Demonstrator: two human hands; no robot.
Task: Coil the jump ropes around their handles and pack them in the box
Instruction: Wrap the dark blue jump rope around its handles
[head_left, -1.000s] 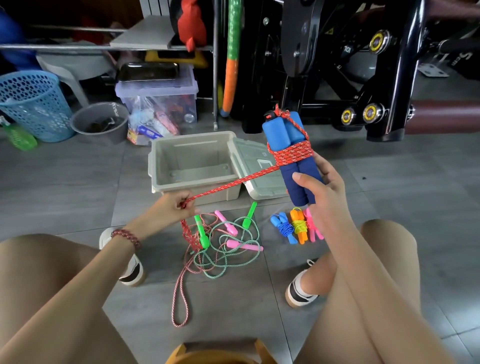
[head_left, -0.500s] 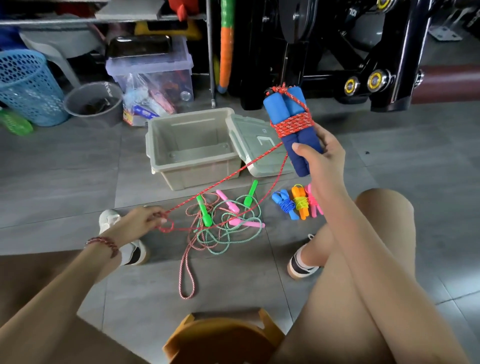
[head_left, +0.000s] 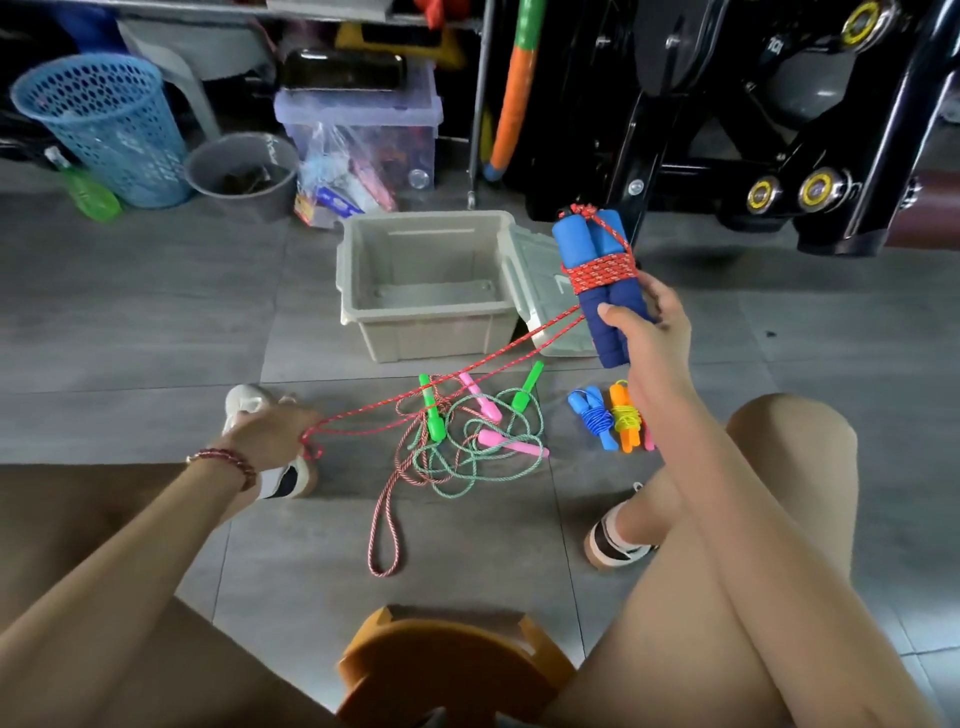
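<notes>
My right hand (head_left: 649, 332) grips two blue foam handles (head_left: 597, 244) held together upright, with several turns of red rope (head_left: 602, 273) wound round them. The rope runs taut down and left to my left hand (head_left: 270, 431), which pinches it low above the floor by my left shoe. More red rope lies slack in a loop (head_left: 384, 530) on the tiles. The beige box (head_left: 426, 332) stands open and empty behind, its lid (head_left: 540, 275) leaning at its right side. A tangle of green and pink-handled ropes (head_left: 478, 431) lies loose. Three small coiled ropes (head_left: 613, 415) lie under my right hand.
An orange stool (head_left: 447, 670) sits between my knees. A blue basket (head_left: 104, 124), a grey bucket (head_left: 244, 171) and a clear storage bin (head_left: 363, 124) stand at the back left. Black gym equipment (head_left: 753, 130) fills the back right. My shoes rest on the grey tiles.
My left hand has pulled the red rope down and left, away from the handles, drawing it taut. My right hand keeps the blue handles raised, shifted slightly right and down.
</notes>
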